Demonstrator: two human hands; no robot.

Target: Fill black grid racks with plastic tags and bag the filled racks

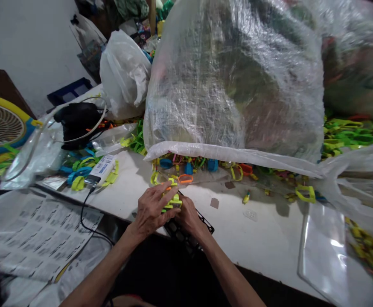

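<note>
My two bare arms come up from the bottom, and they are the closest things I see. My left hand and my right hand meet at the near edge of the white table. Both hands are on a small yellow-green plastic piece. My left fingers lie over its top and left side. My right hand holds it from the right and from under. So both hands grip the same piece, and neither hand is free. The piece sits right between my hands, touching both. It looks like its long side runs left to right, but my fingers hide much of it, so I cannot be sure. My left hand covers more of it.

Under my hands lies a flat black tray. Just behind the piece is an orange loop. Behind that stands a big clear bag. Many small loops in many colours lie along the bag's bottom edge. To the left of the piece a white charger lies on the table. Further left are printed papers.
</note>
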